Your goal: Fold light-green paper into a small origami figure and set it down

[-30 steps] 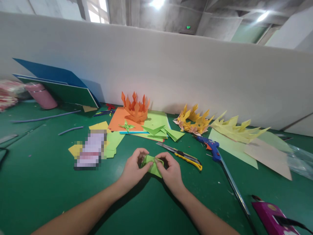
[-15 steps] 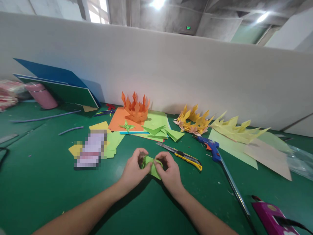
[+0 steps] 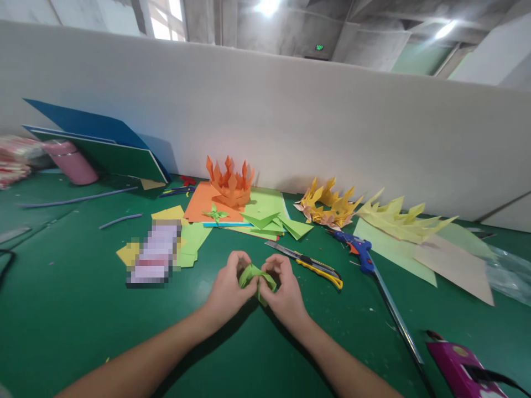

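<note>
A small piece of folded green paper [image 3: 253, 272] is held between both hands above the green table, near the middle of the view. My left hand [image 3: 226, 284] grips its left side, fingers curled behind and thumb in front. On the other side my right hand [image 3: 286, 290] pinches it the same way, and the two thumbs nearly meet at the paper's centre. The fingers hide part of the folds. Right of my right hand lies a yellow utility knife [image 3: 319, 268] with its blade out. Green folded paper pieces [image 3: 269, 222] lie just beyond the hands.
An orange paper crown [image 3: 232, 185] stands on coloured sheets, with a yellow-orange crown [image 3: 327, 204] and a pale yellow one [image 3: 406, 221] to its right. A blue glue gun [image 3: 360, 251], a magenta box [image 3: 454, 367], a pixelated phone-like object [image 3: 155, 251] and a pink bottle [image 3: 72, 162] surround the work area.
The green paper has bent, its middle pressed inward and its upper edge raised. My right thumb has moved left, closer to my left thumb.
</note>
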Demonstrator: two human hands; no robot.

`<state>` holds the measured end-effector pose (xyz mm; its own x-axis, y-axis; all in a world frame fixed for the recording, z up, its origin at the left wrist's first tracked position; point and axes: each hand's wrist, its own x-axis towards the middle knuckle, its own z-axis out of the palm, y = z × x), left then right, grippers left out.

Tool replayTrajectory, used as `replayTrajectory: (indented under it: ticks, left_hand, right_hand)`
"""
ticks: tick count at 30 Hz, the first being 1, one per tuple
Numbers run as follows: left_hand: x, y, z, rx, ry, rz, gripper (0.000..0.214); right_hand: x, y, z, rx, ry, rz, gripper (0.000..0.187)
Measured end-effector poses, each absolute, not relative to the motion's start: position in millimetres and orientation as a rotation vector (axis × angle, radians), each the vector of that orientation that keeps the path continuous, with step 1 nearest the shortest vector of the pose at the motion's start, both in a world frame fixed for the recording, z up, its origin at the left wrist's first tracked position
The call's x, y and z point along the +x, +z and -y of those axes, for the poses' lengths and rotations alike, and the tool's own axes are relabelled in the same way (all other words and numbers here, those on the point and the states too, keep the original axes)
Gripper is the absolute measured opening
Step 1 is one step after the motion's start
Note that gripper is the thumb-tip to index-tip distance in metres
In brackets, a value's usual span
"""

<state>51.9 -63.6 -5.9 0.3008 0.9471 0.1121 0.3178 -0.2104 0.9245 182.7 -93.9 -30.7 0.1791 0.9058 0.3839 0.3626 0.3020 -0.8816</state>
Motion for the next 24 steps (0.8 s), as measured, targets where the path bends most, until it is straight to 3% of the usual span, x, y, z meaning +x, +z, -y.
replayTrajectory:
  ticks: [18,24]
  left_hand:
    - [50.7,-11.7,56.8,1.656,0.9,-1.129,0.027]
    - [49.8,-15.8,49.5,1.409,1.026,-1.147,0.031]
  right_hand:
    - [184.6,-34.0,89.6,-1.264,0.616,1.298,0.027]
    - [185.0,-33.0,92.8,-1.211,0.376,1.44,0.035]
